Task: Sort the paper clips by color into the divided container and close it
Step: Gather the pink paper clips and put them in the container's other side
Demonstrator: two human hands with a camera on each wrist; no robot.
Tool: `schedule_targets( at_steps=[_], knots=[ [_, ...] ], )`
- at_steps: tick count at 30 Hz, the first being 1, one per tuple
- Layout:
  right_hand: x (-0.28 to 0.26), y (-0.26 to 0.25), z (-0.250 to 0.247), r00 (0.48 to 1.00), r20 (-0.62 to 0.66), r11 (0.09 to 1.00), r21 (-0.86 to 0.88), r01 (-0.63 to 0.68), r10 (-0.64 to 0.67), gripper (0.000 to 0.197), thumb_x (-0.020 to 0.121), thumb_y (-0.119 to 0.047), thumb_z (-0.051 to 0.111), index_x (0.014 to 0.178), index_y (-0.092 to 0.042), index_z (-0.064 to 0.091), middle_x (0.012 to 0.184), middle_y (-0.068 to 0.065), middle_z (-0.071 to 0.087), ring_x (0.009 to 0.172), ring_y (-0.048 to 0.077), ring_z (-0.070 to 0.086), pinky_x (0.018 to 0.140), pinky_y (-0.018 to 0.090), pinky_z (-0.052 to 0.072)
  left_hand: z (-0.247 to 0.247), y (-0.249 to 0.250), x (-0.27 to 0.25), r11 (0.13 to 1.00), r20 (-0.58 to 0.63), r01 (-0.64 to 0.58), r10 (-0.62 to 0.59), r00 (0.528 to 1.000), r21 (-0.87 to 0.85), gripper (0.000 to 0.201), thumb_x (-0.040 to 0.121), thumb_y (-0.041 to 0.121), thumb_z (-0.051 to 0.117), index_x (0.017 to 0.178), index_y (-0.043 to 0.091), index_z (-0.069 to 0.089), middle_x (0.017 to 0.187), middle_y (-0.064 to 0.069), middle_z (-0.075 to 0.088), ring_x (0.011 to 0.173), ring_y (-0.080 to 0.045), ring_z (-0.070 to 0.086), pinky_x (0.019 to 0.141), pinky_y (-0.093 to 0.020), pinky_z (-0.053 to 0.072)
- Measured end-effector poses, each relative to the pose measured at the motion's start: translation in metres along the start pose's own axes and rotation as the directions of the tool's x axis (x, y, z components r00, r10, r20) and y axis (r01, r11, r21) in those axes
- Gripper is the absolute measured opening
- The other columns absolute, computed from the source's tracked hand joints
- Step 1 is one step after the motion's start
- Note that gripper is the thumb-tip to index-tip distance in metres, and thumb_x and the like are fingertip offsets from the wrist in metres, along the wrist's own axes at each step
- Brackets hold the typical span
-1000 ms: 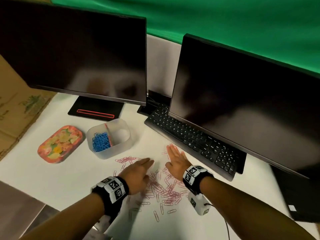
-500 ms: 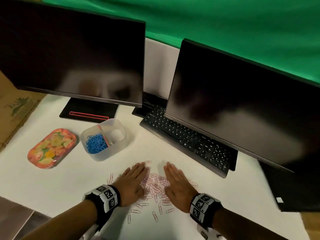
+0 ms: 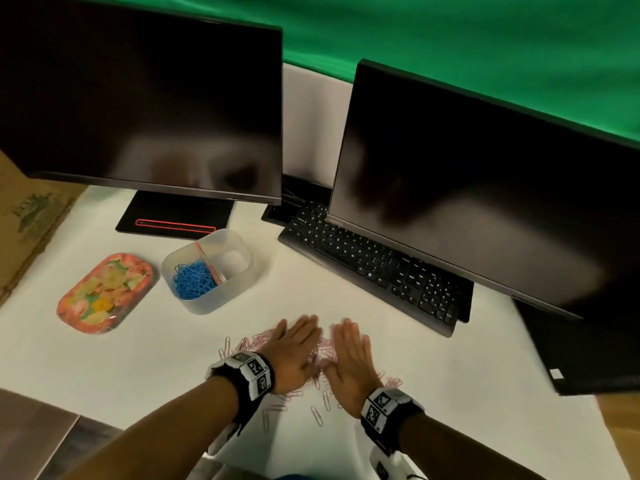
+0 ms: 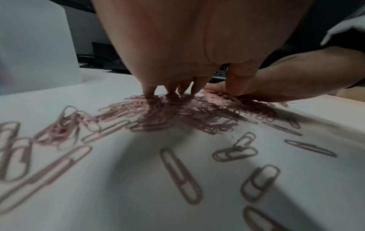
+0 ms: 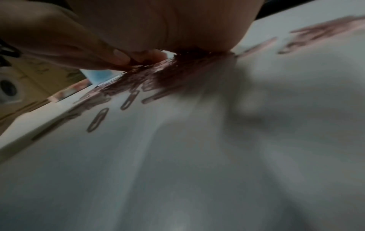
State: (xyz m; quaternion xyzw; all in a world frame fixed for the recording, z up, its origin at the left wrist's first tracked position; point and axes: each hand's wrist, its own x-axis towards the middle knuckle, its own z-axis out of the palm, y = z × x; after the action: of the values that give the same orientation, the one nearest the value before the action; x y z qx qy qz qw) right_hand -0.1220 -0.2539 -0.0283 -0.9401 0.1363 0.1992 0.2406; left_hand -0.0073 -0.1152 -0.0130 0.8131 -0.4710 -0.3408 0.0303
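Note:
Pink paper clips (image 3: pixel 320 353) lie heaped on the white table between my two hands, with loose ones (image 3: pixel 317 415) scattered nearer me. My left hand (image 3: pixel 298 344) and right hand (image 3: pixel 349 351) stand edge-down with straight fingers, pressing the heap from either side. From the left wrist, the fingertips (image 4: pixel 150 92) rest on the pile (image 4: pixel 187 112). The right wrist view is blurred, with clips (image 5: pixel 138 78) bunched under the palm. The clear divided container (image 3: pixel 207 271) stands open at the upper left, with blue clips (image 3: pixel 194 280) in its left compartment. The flowered lid (image 3: pixel 105 292) lies beside it.
Two dark monitors (image 3: pixel 138 98) (image 3: pixel 485 185) stand at the back, a black keyboard (image 3: pixel 374 265) under the right one. A black monitor base (image 3: pixel 176 216) sits behind the container. Cardboard (image 3: pixel 27 216) borders the table's left side.
Both hands have drawn closer together and nearer to me, sweeping the scattered pink clips into a tighter heap between the palms. The head view has shifted.

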Motion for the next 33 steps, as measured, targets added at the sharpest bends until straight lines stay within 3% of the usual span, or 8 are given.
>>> schedule_targets(
  at_steps=[5,9,14,18,22,24,28,33],
  knots=[
    [-0.013,0.002,-0.014,0.975,0.046,0.975,0.050,0.215,-0.217,0.067,0.100,-0.030,0.032,0.151,-0.014,-0.009,0.154,-0.003,-0.023,0.144,0.011,-0.022,0.118,0.023,-0.012,-0.008,-0.027,-0.036,0.994,-0.185,-0.047,0.028,0.982,-0.101,0.073,0.094,0.037,0.045,0.153,0.024,0.004,0.161,0.002,-0.001,0.148,-0.014,-0.002,0.121,-0.030,0.004],
    [-0.054,0.051,-0.023,0.989,-0.149,0.998,0.061,-0.010,0.019,0.085,0.094,-0.050,0.040,0.148,-0.020,-0.017,0.155,-0.004,-0.024,0.144,0.011,-0.024,0.120,0.033,-0.007,-0.003,-0.080,-0.085,0.964,-0.273,0.221,-0.254,0.928,-0.145,0.109,0.076,0.073,0.045,0.152,0.018,-0.010,0.158,0.000,-0.014,0.149,-0.021,-0.004,0.120,-0.034,0.011],
    [-0.095,0.086,-0.002,0.970,0.011,0.963,-0.126,-0.240,0.243,0.116,0.073,-0.087,0.026,0.140,-0.014,-0.035,0.148,0.003,-0.041,0.137,0.020,-0.038,0.118,0.041,-0.014,0.025,-0.087,-0.121,0.952,-0.022,0.306,-0.306,0.952,-0.029,0.149,0.047,0.099,0.040,0.136,0.009,-0.038,0.141,-0.005,-0.049,0.136,-0.024,-0.038,0.116,-0.044,-0.015],
    [-0.073,0.056,0.006,0.987,-0.008,0.979,-0.124,-0.161,0.161,0.116,0.073,-0.087,0.025,0.143,-0.013,-0.032,0.148,0.005,-0.042,0.136,0.020,-0.041,0.116,0.042,-0.019,0.043,-0.063,-0.096,0.980,-0.143,0.194,-0.187,0.972,0.034,0.143,0.048,0.101,0.036,0.149,0.013,-0.016,0.153,-0.014,-0.028,0.144,-0.030,-0.023,0.107,-0.040,-0.027],
    [-0.041,0.018,0.008,0.999,0.013,0.984,-0.175,-0.038,0.041,0.111,0.077,-0.084,0.020,0.145,-0.009,-0.026,0.148,0.009,-0.042,0.137,0.024,-0.038,0.112,0.043,-0.021,0.038,-0.033,-0.057,0.983,-0.105,0.123,-0.109,0.988,0.138,0.130,0.060,0.097,0.031,0.148,0.013,-0.015,0.156,-0.021,-0.003,0.144,-0.042,-0.003,0.108,-0.056,-0.009],
    [-0.027,0.006,0.008,0.999,0.041,0.983,-0.183,-0.014,0.022,0.109,0.079,-0.081,0.021,0.145,-0.007,-0.024,0.147,0.010,-0.041,0.139,0.026,-0.035,0.111,0.044,-0.020,0.031,-0.023,-0.045,0.982,-0.105,0.153,-0.142,0.984,0.109,0.129,0.062,0.093,0.035,0.148,0.000,0.013,0.150,-0.024,0.029,0.141,-0.038,0.018,0.105,-0.060,0.017],
    [-0.020,0.000,-0.009,0.995,0.081,0.992,-0.104,0.069,-0.061,0.110,0.080,-0.070,0.045,0.149,-0.012,-0.019,0.150,0.006,-0.036,0.142,0.023,-0.028,0.120,0.045,-0.003,0.018,-0.014,-0.041,0.992,-0.222,0.129,-0.128,0.967,-0.012,0.115,0.069,0.069,0.057,0.152,0.011,0.002,0.160,-0.013,0.000,0.148,-0.033,0.006,0.115,-0.050,0.023],
    [-0.014,0.006,-0.032,0.987,0.062,0.972,-0.170,0.160,-0.151,0.106,0.078,-0.048,0.067,0.148,-0.038,-0.013,0.159,0.001,-0.016,0.145,0.025,0.012,0.115,0.043,0.022,0.006,-0.010,-0.035,0.990,-0.204,0.144,-0.138,0.969,0.014,0.116,0.066,0.061,0.069,0.151,0.027,-0.002,0.156,-0.008,0.005,0.138,-0.032,0.020,0.104,-0.045,0.041]
  ],
)
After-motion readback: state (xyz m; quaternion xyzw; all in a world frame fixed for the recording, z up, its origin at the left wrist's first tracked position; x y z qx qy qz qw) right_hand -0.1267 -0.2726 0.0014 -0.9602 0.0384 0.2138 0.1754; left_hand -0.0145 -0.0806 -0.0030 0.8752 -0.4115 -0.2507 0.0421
